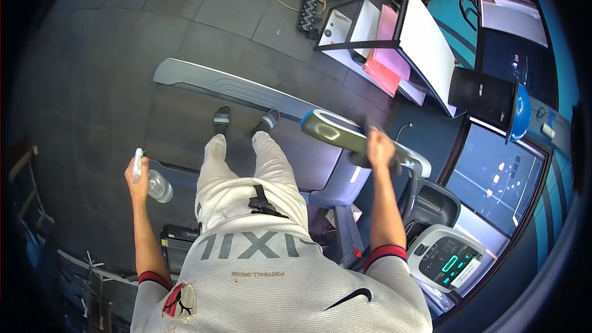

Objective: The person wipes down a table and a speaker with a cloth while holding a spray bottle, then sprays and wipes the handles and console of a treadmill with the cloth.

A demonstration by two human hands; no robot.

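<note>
Your pale shirt [265,290] sits closest, while your left hand [137,180] grips a clear spray bottle [160,187] left of your legs [274,163] and your blurred right hand [381,148] clutches a dark cloth [359,160] at the treadmill handrail [330,131].

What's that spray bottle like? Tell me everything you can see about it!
The spray bottle has a white sprayer top and a clear, see-through body that looks like plastic. The person's left hand is wrapped around it near the top. It's tilted, with its bottom toward the picture's lower right, and seems held in the air. I can't tell how much liquid is inside.
</note>
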